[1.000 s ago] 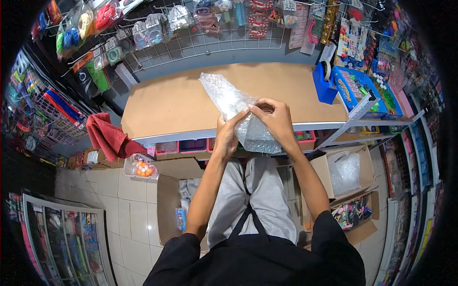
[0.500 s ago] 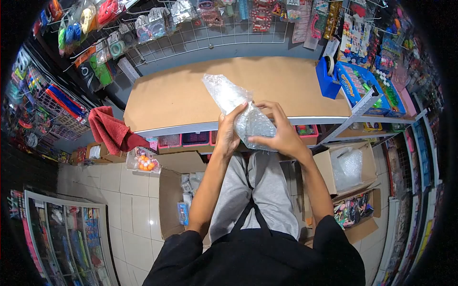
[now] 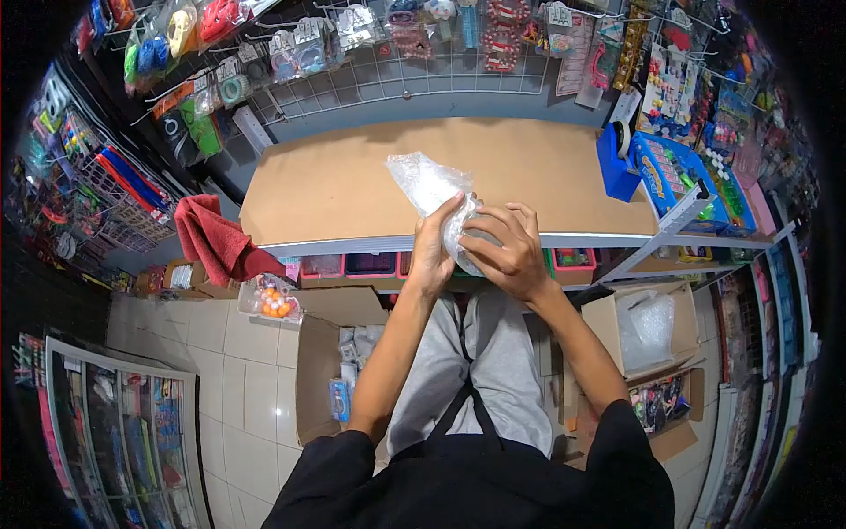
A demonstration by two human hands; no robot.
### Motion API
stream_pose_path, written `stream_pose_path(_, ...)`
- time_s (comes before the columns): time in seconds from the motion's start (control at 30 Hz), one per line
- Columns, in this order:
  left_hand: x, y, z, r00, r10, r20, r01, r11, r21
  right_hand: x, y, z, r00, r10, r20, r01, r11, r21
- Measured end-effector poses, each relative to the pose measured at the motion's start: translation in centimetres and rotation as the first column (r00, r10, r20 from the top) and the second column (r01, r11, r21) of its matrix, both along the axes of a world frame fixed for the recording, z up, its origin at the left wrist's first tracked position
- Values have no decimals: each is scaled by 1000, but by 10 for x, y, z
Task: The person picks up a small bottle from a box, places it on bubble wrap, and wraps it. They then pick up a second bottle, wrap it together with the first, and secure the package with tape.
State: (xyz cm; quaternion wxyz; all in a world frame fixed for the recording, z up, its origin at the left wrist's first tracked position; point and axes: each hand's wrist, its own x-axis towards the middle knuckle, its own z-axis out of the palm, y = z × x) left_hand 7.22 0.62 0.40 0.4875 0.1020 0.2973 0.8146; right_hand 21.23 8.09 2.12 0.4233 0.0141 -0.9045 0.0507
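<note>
A clear bubble-wrap bundle (image 3: pixel 423 181) is held up over the front edge of the brown-topped shelf (image 3: pixel 335 189). My left hand (image 3: pixel 434 242) grips its left side, with the thumb lying along the plastic. Wrapped over the lower right part is my right hand (image 3: pixel 511 251), its fingers bent against the wrap. A loose flap of the plastic sticks out to the upper left. Whatever the wrap contains, if anything, I cannot make out.
A red cloth (image 3: pixel 211 238) hangs at the shelf's left end. A blue tape dispenser (image 3: pixel 619 167) stands at its right end. Open cartons lie on the floor either side of my legs, one holding bubble wrap (image 3: pixel 648 331). Goods hang on the wall grid (image 3: pixel 405 79).
My right hand has closed over the lower right of the bundle, folding the spread plastic inward. My left hand keeps its hold. The view has shifted slightly.
</note>
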Motion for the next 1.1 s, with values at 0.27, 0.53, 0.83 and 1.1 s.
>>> stream_pose_path(0.27, -2, 4, -8, 997, -22, -76, 22, 1000, 0, 0, 2, -1, 997, 51, 62, -52, 999, 16)
stream_pose_path(0.53, 10, 7, -5, 998, -14, -56, 14, 1000, 4, -3, 1, -2, 999, 14, 44, -9, 994, -111)
stream_pose_path(0.83, 16, -6, 8, 972, 96, -216, -115, 990, -77, -20, 28, 13, 980, 126, -151, -176, 223, -959)
stream_pose_path(1.1, 14, -20, -11, 999, -48, 5, 48, 999, -9, -20, 29, 11, 991, 127, 41, -8, 365, -931)
